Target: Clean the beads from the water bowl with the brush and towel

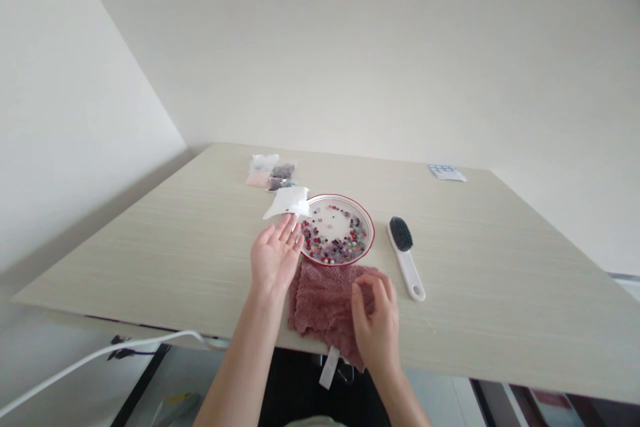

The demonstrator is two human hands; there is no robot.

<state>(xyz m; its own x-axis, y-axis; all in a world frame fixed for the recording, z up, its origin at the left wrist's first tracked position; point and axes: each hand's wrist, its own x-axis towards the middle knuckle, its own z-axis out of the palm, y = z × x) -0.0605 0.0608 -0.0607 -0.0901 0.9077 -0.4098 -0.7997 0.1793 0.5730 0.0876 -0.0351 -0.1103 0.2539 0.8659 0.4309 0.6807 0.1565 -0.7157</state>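
My left hand [276, 259] is palm up with its fingers stretched out, just left of the plate [371, 240]. Its fingertips reach the near edge of a white packet [289, 201], where a tiny dark red speck shows. Many small beads [345, 250] in red, purple, black and pale green lie in the red-rimmed plate, mostly along its near side. Over the right part of a folded dusty-pink towel [320, 297] is my right hand [377, 313], its thumb and forefinger bent together as in a pinch. Anything between those fingertips is too small to make out.
Clear bags [265, 170] of pink, white and dark bits lie at the back left. A white-handled brush [406, 257] with black bristles rests right of the plate. A blue-and-white packet [447, 173] sits far right. A white cable [100, 355] runs along the front left edge.
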